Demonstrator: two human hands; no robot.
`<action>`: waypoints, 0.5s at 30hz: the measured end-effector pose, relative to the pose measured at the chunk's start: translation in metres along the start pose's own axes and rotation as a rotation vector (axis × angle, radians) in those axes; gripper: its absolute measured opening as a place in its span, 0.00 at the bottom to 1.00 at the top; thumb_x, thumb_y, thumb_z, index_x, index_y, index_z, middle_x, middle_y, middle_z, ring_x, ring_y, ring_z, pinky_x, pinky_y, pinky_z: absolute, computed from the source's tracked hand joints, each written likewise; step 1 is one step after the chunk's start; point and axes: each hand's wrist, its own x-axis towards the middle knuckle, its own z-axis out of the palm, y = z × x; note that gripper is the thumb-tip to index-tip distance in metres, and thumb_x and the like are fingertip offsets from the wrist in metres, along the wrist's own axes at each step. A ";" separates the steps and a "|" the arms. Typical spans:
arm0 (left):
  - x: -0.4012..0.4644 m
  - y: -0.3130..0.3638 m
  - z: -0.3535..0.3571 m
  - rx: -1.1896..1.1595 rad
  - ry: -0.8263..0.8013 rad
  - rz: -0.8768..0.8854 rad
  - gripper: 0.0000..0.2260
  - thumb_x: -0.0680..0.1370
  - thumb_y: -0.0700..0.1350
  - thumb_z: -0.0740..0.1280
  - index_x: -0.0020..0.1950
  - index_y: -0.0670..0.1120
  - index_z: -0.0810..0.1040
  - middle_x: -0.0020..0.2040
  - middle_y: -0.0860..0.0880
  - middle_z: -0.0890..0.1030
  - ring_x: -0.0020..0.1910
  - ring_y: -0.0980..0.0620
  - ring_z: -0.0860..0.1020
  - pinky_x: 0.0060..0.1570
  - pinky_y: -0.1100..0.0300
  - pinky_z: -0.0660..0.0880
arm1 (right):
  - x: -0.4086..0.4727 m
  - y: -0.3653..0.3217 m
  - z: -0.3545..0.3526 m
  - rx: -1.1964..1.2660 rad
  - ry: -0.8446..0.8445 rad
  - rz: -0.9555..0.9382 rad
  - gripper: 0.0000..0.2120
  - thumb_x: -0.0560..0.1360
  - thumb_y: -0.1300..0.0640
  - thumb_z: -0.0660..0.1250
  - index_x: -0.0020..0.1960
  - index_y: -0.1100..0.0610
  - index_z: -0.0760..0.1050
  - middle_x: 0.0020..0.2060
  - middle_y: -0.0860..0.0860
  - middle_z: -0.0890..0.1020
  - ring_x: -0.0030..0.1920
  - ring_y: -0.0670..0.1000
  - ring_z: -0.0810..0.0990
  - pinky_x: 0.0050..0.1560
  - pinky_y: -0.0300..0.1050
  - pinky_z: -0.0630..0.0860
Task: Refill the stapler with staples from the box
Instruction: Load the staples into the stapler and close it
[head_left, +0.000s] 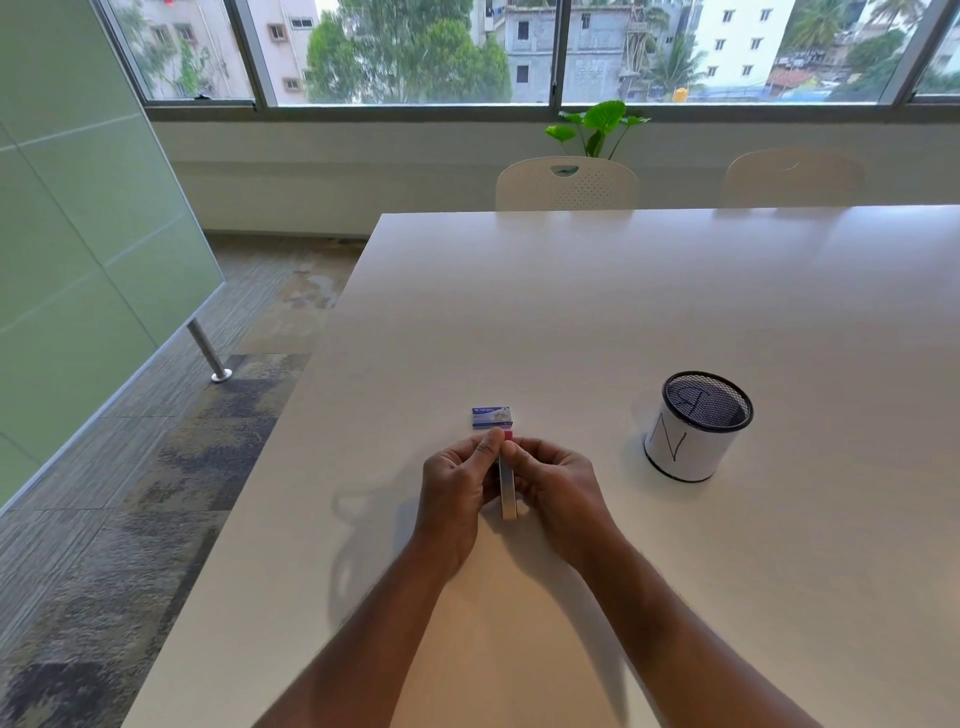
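- White desk (649, 312), glossy, reflects daylight.
- 2 white chairs at far edge: one (566, 184) w/ perforated back, other (792, 176) to its right.
- Green leafy plant (597, 124) behind the first chair.
- Wide window strip (415, 52) across back wall; trees & bldgs outside.
- Pale green glass partition (78, 208) on left, metal foot (210, 353) on floor.
- Floor: carpet tiles (156, 467), grey/beige patchwork.
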 end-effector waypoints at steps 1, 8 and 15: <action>0.000 0.000 0.000 -0.004 0.000 0.002 0.12 0.80 0.49 0.69 0.56 0.42 0.86 0.52 0.36 0.86 0.54 0.36 0.85 0.54 0.41 0.82 | 0.000 0.000 -0.001 -0.010 -0.005 -0.001 0.15 0.71 0.50 0.74 0.54 0.56 0.86 0.48 0.61 0.87 0.48 0.60 0.87 0.46 0.49 0.85; -0.002 0.001 0.001 -0.085 -0.016 -0.015 0.12 0.82 0.47 0.67 0.58 0.40 0.84 0.54 0.33 0.85 0.57 0.34 0.83 0.57 0.43 0.81 | -0.001 0.001 -0.003 -0.084 -0.065 -0.040 0.15 0.74 0.53 0.73 0.60 0.54 0.82 0.52 0.57 0.87 0.53 0.57 0.86 0.54 0.49 0.83; 0.004 0.003 -0.001 -0.304 0.033 -0.063 0.13 0.84 0.43 0.63 0.60 0.37 0.82 0.57 0.33 0.84 0.58 0.37 0.83 0.62 0.41 0.78 | -0.004 0.003 -0.007 -0.495 -0.060 -0.143 0.18 0.77 0.61 0.72 0.64 0.49 0.78 0.48 0.47 0.86 0.49 0.42 0.85 0.48 0.31 0.78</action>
